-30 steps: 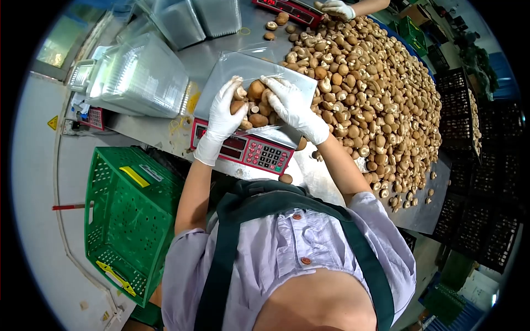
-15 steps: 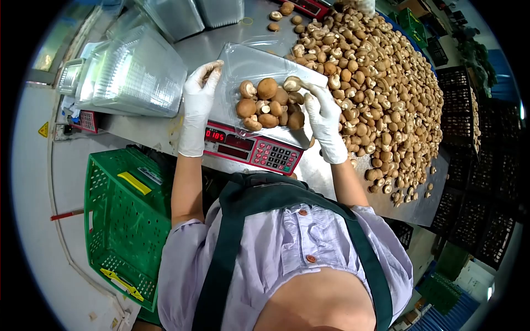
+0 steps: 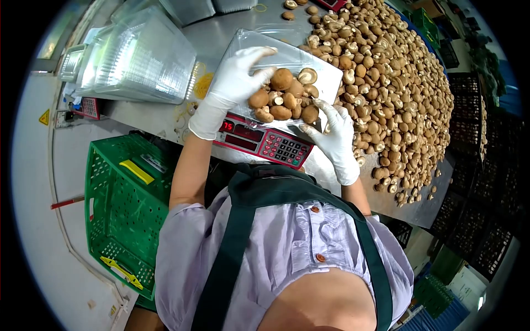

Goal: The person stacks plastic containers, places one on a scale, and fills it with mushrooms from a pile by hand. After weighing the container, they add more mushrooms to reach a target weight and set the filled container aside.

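Clear plastic tray (image 3: pixel 292 52), seated on the scale (image 3: pixel 265 144), with brown mushrooms (image 3: pixel 284 96) gathered in its near half. The left hand (image 3: pixel 237 83) is laid wide and flat over the tray's left side, with the fingers reaching the mushrooms. The right hand (image 3: pixel 334 132) is set at the tray's near right corner with fingers loosely extended; whether the rim is pinched cannot be told. The tray is judged thin, light and easily buckled, and its load loose and bruisable, so it is best taken at both rims and supported underneath. Right of the scale, a loose mushroom pile (image 3: pixel 397 83) is heaped; left of it, nested clear trays (image 3: pixel 138 60) are stacked; below-left, a green crate (image 3: pixel 121 204) is seen.
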The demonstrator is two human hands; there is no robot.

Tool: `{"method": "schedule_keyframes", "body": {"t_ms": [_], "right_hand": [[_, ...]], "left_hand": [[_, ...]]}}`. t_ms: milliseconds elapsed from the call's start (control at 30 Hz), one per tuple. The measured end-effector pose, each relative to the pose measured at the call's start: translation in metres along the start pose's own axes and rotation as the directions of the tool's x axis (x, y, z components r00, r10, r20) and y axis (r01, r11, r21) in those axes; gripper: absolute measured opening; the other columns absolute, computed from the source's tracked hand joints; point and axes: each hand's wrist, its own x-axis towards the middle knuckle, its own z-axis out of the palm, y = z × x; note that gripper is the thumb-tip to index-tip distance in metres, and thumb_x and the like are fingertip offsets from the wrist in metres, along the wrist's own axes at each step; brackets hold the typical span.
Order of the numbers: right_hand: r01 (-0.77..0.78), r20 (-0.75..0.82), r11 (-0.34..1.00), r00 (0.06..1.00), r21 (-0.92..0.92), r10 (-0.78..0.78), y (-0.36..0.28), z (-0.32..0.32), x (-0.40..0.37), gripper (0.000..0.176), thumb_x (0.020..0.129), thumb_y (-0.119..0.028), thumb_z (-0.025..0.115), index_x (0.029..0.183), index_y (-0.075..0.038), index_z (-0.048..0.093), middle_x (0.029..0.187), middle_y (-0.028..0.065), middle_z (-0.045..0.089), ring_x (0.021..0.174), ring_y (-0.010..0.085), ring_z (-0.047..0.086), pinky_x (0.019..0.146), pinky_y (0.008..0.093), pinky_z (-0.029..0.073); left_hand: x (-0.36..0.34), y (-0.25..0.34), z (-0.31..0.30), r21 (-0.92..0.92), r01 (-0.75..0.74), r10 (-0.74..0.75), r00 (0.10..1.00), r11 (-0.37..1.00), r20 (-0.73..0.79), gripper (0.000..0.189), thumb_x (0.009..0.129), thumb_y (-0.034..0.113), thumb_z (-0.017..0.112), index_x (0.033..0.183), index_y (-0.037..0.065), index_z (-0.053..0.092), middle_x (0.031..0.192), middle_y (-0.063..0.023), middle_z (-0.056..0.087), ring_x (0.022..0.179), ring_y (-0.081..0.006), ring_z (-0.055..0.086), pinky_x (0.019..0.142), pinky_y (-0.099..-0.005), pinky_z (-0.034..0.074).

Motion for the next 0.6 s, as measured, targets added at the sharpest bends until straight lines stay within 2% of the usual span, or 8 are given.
{"method": "schedule_keyframes", "body": {"t_ms": [67, 133, 200, 300, 400, 433, 467, 600], "right_hand": [[0.052, -0.019, 0.996, 0.998, -0.078, -0.054, -0.002, 0.004, -0.001, 0.055, 0.062, -0.030, 0.080, 0.111, -0.012, 0.060, 0.093, 0.0049, 0.061, 0.089, 0.0233, 0.054, 0.076, 0.0356, 0.046], [-0.032, 0.008, 0.999, 0.999, 0.005, 0.032, 0.002, 0.008, -0.004, 0.053, 0.064, -0.029, 0.079, 0.111, -0.012, 0.061, 0.092, 0.0066, 0.060, 0.087, 0.0238, 0.055, 0.074, 0.0349, 0.046], [-0.158, 0.034, 0.979, 0.987, 0.132, 0.155, 0.002, 0.007, -0.005, 0.050, 0.067, -0.029, 0.078, 0.109, -0.009, 0.060, 0.093, 0.0107, 0.058, 0.083, 0.0254, 0.057, 0.073, 0.0349, 0.048], [-0.220, -0.023, 0.846, 0.964, 0.486, 0.264, 0.006, 0.012, -0.008, 0.050, 0.070, -0.029, 0.076, 0.112, -0.008, 0.057, 0.104, 0.0142, 0.058, 0.097, 0.0295, 0.057, 0.084, 0.0365, 0.047], [-0.059, -0.105, 0.950, 0.990, 0.306, 0.096, 0.018, 0.023, -0.003, 0.050, 0.074, -0.027, 0.072, 0.118, -0.010, 0.054, 0.117, 0.0166, 0.054, 0.109, 0.0340, 0.051, 0.092, 0.0407, 0.042], [0.049, -0.064, 0.996, 0.997, 0.072, -0.045, 0.019, 0.025, -0.003, 0.052, 0.077, -0.026, 0.069, 0.124, -0.012, 0.051, 0.125, 0.0167, 0.050, 0.116, 0.0368, 0.045, 0.096, 0.0435, 0.037], [0.030, -0.026, 0.997, 0.999, 0.072, -0.028, 0.019, 0.029, -0.004, 0.050, 0.078, -0.026, 0.067, 0.123, -0.013, 0.052, 0.126, 0.0160, 0.050, 0.118, 0.0358, 0.043, 0.098, 0.0437, 0.036], [0.000, -0.048, 0.981, 0.999, 0.194, 0.009, 0.024, 0.026, -0.011, 0.050, 0.073, -0.023, 0.072, 0.119, -0.011, 0.056, 0.123, 0.0148, 0.053, 0.113, 0.0332, 0.049, 0.094, 0.0407, 0.040]], "left_hand": [[-0.002, 0.003, 0.015, 0.111, -0.051, 0.036, 0.991, 0.993, 0.132, 0.043, 0.082, 0.033, 0.060, 0.122, 0.016, 0.055, 0.125, -0.0082, 0.054, 0.118, -0.0275, 0.046, 0.102, -0.0413, 0.032], [-0.006, 0.011, 0.023, 0.230, -0.134, 0.072, 0.964, 0.964, 0.258, 0.048, 0.082, 0.029, 0.062, 0.126, 0.013, 0.052, 0.124, -0.0119, 0.055, 0.119, -0.0303, 0.046, 0.102, -0.0388, 0.034], [-0.010, 0.008, 0.030, 0.245, -0.238, 0.199, 0.964, 0.940, 0.176, 0.041, 0.078, 0.020, 0.067, 0.116, 0.010, 0.058, 0.115, -0.0115, 0.058, 0.111, -0.0289, 0.053, 0.094, -0.0376, 0.041], [-0.018, 0.015, 0.029, -0.078, -0.129, 0.130, 0.992, 0.989, 0.003, 0.033, 0.070, 0.007, 0.073, 0.100, 0.005, 0.061, 0.103, -0.0111, 0.060, 0.096, -0.0257, 0.060, 0.081, -0.0341, 0.049], [-0.029, 0.017, 0.032, -0.132, -0.174, 0.145, 0.968, 0.976, -0.207, 0.029, 0.062, 0.002, 0.078, 0.082, 0.002, 0.056, 0.090, -0.0098, 0.060, 0.085, -0.0229, 0.061, 0.071, -0.0312, 0.050], [-0.033, 0.014, 0.033, -0.038, -0.213, 0.203, 0.962, 0.976, -0.182, 0.030, 0.062, 0.006, 0.079, 0.079, 0.004, 0.055, 0.085, -0.0089, 0.060, 0.084, -0.0245, 0.061, 0.071, -0.0326, 0.050], [-0.036, 0.014, 0.035, 0.143, -0.243, 0.265, 0.949, 0.959, -0.168, 0.027, 0.064, 0.010, 0.079, 0.078, 0.006, 0.056, 0.084, -0.0088, 0.061, 0.081, -0.0265, 0.060, 0.077, -0.0358, 0.048], [-0.033, 0.016, 0.029, 0.276, -0.256, 0.309, 0.936, 0.926, -0.169, 0.022, 0.067, 0.016, 0.075, 0.078, 0.007, 0.058, 0.085, -0.0085, 0.061, 0.083, -0.0269, 0.059, 0.084, -0.0395, 0.042]]}}
